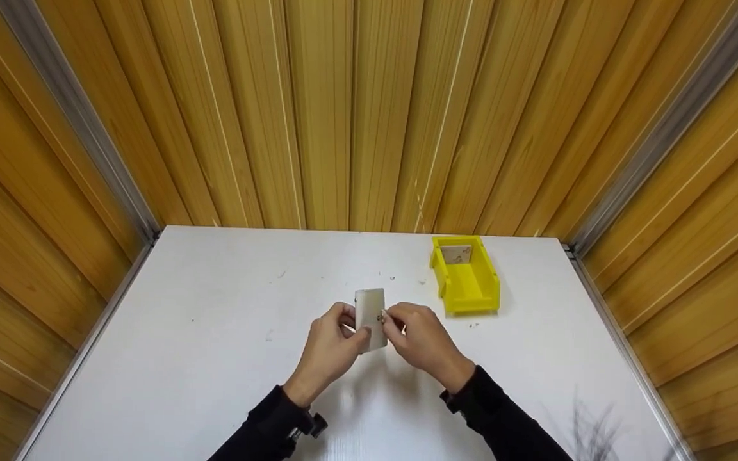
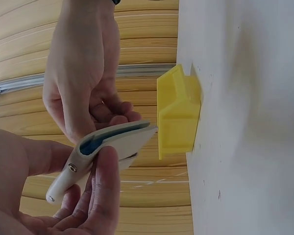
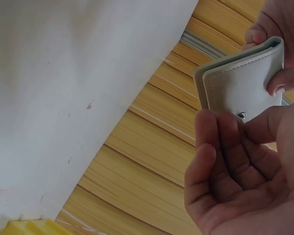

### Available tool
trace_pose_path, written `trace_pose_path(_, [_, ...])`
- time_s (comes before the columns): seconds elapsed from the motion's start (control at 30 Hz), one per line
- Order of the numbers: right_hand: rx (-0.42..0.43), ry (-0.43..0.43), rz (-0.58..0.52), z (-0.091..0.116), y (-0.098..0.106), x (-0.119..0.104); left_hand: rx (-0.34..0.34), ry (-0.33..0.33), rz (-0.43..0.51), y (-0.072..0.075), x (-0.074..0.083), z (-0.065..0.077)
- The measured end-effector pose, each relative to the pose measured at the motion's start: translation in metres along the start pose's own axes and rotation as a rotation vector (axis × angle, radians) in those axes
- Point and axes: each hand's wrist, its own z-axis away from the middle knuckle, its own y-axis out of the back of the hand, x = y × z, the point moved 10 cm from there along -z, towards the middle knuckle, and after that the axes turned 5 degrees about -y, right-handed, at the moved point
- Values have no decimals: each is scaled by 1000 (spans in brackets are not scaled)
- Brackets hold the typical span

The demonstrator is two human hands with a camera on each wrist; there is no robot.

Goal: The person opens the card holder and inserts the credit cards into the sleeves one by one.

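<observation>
A small cream wallet [image 1: 369,314] is held upright above the white table, folded over, with stitched edges and metal snap parts. My left hand [image 1: 330,346] grips its left side, thumb on the near face and fingers behind. In the left wrist view, the wallet [image 2: 130,142] shows a blue-green lining along its fold. My right hand [image 1: 426,339] pinches at the wallet's right edge beside a metal snap. From the right wrist view, the fingertips of the right hand [image 3: 245,171] meet the edge of the wallet [image 3: 242,85]; what exactly lies between them is partly hidden.
A yellow open-front bin [image 1: 471,306] stands on the white table [image 1: 215,358], back right of my hands, with a pale patterned piece [image 1: 457,254] against its back wall. Small marks dot the tabletop. Wood-patterned panels [image 1: 318,115] rise behind the table and at both sides.
</observation>
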Motion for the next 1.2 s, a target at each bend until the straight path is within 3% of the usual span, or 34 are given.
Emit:
trace_pose_path(0.47, [87, -61, -96, 2, 30, 14, -11, 26, 165, 12, 0, -6])
trace_pose_path(0.73, [66, -149, -54, 5, 26, 40, -44, 68, 254, 14, -16, -8])
trace_pose_path(0.93, [-47, -219, -13, 7, 9, 53, -75, 101, 299, 11, -24, -6])
trace_pose_path(1.2, [-26, -177, -33, 7, 13, 48, -109, 99, 286, 7, -30, -7])
